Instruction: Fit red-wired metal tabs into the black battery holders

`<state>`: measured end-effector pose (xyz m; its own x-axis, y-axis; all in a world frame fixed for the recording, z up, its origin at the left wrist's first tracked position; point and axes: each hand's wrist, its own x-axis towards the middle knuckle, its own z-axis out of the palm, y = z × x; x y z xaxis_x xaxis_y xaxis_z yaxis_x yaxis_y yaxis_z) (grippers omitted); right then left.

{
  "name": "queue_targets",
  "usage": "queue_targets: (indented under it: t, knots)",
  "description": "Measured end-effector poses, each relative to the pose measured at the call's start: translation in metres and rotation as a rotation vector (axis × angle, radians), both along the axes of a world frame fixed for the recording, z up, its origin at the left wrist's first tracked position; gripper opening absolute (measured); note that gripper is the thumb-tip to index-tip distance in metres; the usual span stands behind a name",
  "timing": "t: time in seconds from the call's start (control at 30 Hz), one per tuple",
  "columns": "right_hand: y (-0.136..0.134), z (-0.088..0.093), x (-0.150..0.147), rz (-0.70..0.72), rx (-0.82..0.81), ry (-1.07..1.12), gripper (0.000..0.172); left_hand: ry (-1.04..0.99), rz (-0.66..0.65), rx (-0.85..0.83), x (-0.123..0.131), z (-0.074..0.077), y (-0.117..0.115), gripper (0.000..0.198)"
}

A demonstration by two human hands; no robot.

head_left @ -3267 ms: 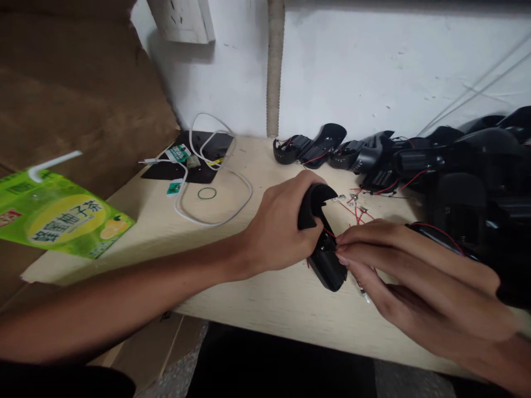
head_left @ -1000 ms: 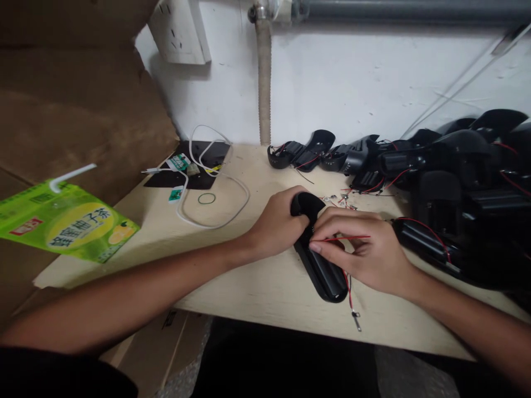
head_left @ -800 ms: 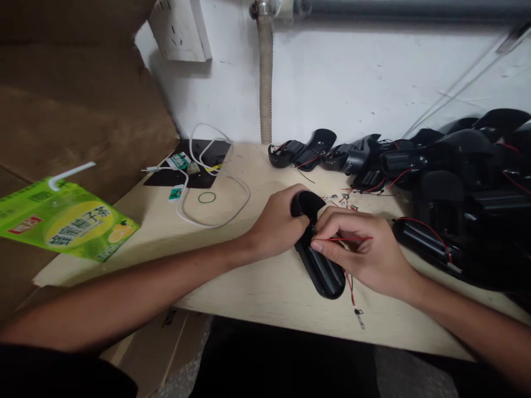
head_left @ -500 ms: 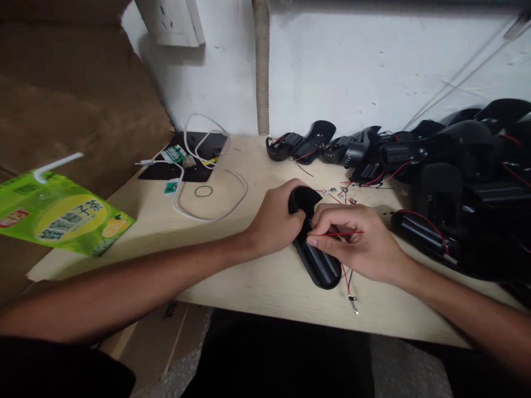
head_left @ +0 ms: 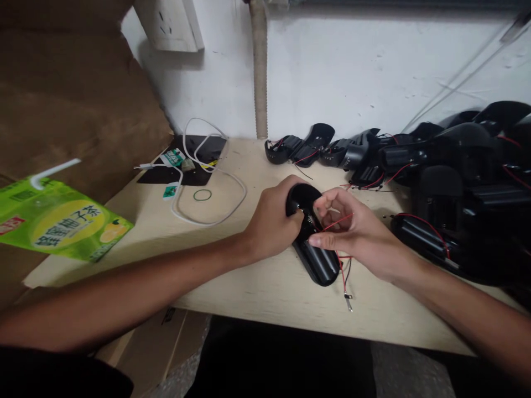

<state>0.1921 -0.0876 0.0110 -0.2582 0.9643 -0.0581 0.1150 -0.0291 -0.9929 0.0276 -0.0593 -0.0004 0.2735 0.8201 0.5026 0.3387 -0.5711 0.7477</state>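
Observation:
My left hand (head_left: 276,215) is wrapped around the upper end of a black plastic housing (head_left: 317,257), thumb pressed into its hollow. The housing lies slanted over the table, rounded end toward me. Over its right side is my right hand (head_left: 352,229), thumb and forefinger apart. A thin red wire (head_left: 338,222) crosses the gap between those fingers; its ends are hard to make out. More red and black wire comes out beside the housing's lower right edge, ending in a small metal contact piece (head_left: 348,302) on the table.
Several similar black housings (head_left: 456,149) with red wires are heaped at the right and along the wall. A white cable (head_left: 244,193), a green rubber band (head_left: 202,194) and a dark sheet (head_left: 194,174) lie at the left. A green drink carton (head_left: 66,221) with a straw stands at the left edge.
My right thumb and forefinger have parted from their pinch on the red wire, and the wire now slants upward. My left hand keeps its hold on the housing.

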Motion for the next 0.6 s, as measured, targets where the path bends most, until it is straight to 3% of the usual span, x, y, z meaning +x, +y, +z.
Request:
queue_targets:
  t: [0.27,0.6]
  knots:
    - [0.002,0.003,0.006,0.265,-0.242,0.163,0.062,0.045,-0.036,0.199,0.000,0.006,-0.012,0.039]
    - [0.002,0.007,0.007,0.309,-0.275,0.166,0.071,0.050,-0.039,0.263,0.001,0.007,-0.017,0.039]
